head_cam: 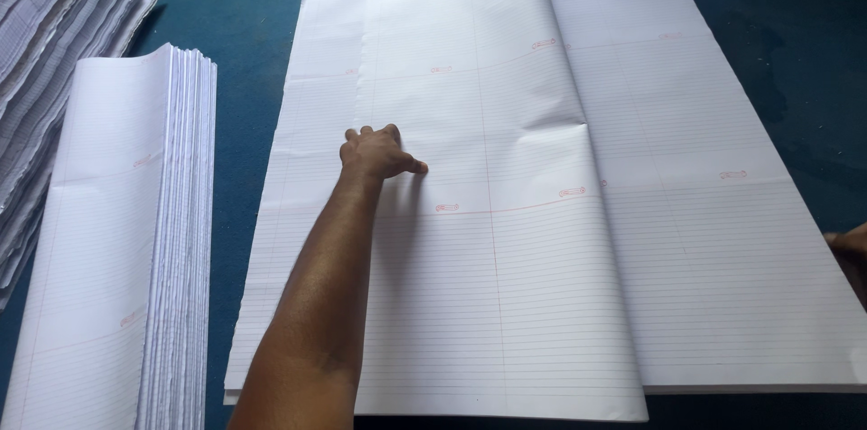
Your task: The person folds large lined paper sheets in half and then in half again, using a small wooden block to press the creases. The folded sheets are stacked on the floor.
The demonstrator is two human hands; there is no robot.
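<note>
Pressing down on the folded ruled sheet (488, 240), the left hand (377, 153) is lying knuckles-up, fingers curled together, thumb tip touching paper. Sheet is lying atop the flat paper stack (722, 258) on the blue worktop (248, 23). Right hand (851, 245) is barely showing at the stack's right edge; cannot tell its state.

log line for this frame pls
left hand: fist pressing folded sheet | right hand: at stack right edge | folded pile to left

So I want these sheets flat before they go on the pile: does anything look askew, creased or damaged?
Yes. The folded ruled sheet under the left hand bulges at its fold, with a crease running to its right edge. It sits skewed over the flat sheets beneath. The right hand only touches their edge. No tears show.
</note>
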